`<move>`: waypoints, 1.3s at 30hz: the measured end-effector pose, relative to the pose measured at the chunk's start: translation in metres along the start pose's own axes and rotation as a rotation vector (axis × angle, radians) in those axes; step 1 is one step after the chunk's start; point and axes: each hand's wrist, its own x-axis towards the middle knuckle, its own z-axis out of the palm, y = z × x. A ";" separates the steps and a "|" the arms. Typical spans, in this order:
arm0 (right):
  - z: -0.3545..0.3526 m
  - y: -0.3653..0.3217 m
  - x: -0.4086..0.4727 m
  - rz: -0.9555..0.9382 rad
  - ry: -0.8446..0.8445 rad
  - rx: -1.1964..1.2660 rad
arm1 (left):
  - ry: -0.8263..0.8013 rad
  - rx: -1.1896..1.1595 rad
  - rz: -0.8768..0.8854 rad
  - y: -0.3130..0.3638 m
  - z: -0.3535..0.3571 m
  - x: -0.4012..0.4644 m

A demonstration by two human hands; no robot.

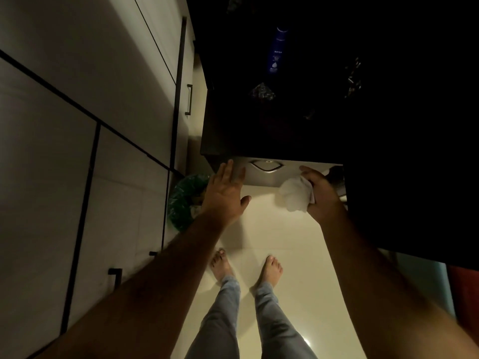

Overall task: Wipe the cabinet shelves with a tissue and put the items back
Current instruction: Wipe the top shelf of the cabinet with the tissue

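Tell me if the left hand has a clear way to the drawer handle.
Probably yes: the left hand lies open on the drawer front, beside the handle, with nothing between them. The right hand holds the tissue farther right.

Cabinet point(337, 112) interior is almost all black, shelves can't be made out. Only the blue Nivea bottle point(276, 50) reads; its small print is illegible. Below the bottle, a dark glinting lump point(262, 91), unidentifiable. Right of the bottle, more faint glints point(353, 76), too dim to name. Green-wrapped object point(185, 200) at the cabinet's lower left corner is partly hidden behind the left hand point(225, 195). Right hand point(321, 195): fingers mostly covered by the tissue point(296, 194), far edge lost in cabinet shadow. Both forearms cut off at the frame bottom.
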 end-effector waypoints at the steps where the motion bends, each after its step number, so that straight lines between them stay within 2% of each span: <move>1: 0.000 -0.002 -0.004 -0.013 -0.009 -0.019 | 0.008 -0.003 0.003 0.000 -0.005 -0.002; 4: 0.012 -0.024 -0.036 -0.033 0.029 -0.062 | 0.058 -0.023 0.017 0.001 -0.025 -0.012; 12: 0.043 -0.079 -0.127 -0.123 -0.047 0.151 | 0.132 -0.136 0.019 0.009 -0.092 -0.071; 17: 0.072 -0.132 -0.184 -0.302 -0.187 0.014 | 0.219 -0.153 0.054 0.020 -0.149 -0.083; 20: 0.086 -0.171 -0.209 -0.471 -0.149 -0.145 | 0.329 -0.119 0.096 0.028 -0.198 -0.079; 26: 0.118 -0.248 -0.256 -0.725 -0.080 -0.313 | 0.518 -0.071 0.195 0.042 -0.292 -0.070; 30: 0.126 -0.284 -0.272 -0.792 -0.038 -0.319 | 0.554 -0.035 0.234 0.054 -0.331 -0.069; 39: 0.145 -0.351 -0.289 -0.891 -0.026 -0.269 | 0.773 0.013 0.291 0.086 -0.407 -0.064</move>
